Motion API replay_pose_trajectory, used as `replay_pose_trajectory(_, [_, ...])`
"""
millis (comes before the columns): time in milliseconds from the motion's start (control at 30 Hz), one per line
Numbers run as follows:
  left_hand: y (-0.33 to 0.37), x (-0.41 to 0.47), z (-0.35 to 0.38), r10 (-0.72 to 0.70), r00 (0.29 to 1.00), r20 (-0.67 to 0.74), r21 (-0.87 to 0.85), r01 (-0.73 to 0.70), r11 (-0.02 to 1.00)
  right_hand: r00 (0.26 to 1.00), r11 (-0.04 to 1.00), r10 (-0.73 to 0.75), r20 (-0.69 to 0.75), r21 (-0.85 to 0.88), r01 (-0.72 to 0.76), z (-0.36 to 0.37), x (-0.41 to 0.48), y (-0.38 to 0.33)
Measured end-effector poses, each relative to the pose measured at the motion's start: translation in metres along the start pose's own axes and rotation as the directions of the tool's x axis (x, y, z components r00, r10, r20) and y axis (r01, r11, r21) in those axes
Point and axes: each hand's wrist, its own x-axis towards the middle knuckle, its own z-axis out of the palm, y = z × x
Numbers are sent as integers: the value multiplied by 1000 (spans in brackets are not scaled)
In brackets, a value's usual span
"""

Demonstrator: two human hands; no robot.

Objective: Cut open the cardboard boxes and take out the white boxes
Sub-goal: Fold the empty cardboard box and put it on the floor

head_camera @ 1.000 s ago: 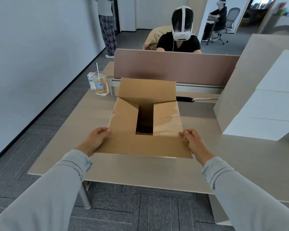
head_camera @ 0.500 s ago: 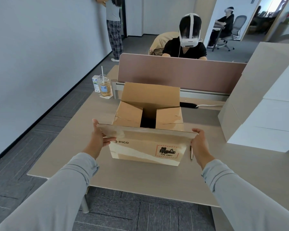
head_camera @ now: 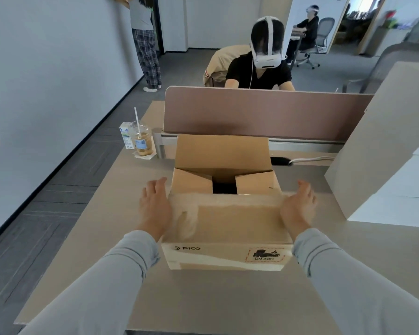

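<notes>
Your left hand (head_camera: 155,209) and right hand (head_camera: 298,207) are both open, flanking the cardboard box (head_camera: 225,228) mid-desk (head_camera: 203,298). Spread the inner flaps (head_camera: 191,186) outward evenly (they hide the inside) before reaching in.

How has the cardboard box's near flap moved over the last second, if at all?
Yes. The near flap hung out toward the person; now it lies folded in over the top of the cardboard box, toward the desk divider.
</notes>
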Motion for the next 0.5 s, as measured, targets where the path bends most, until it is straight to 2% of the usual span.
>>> replay_pose_trajectory(67, [-6,16,8,104,990,90,85,-111,990,988,976,-151,25,-156,153,11,3,-12])
replay_pose_trajectory(133, [-9,36,11,99,982,159,48,-108,993,958,910,-259,125,-301,285,22,7,-19])
replay_pose_trajectory(233, [-10,67,13,38,967,251,-78,-19,997,951,836,-188,244,-468,285,34,15,-19])
replay_pose_trajectory(333, [-7,93,18,58,944,325,-157,-7,988,959,877,-59,278,-445,183,41,21,-12])
replay_pose_trajectory(500, [10,125,30,-8,932,362,-318,131,939,937,941,-35,347,-304,148,48,33,-7])
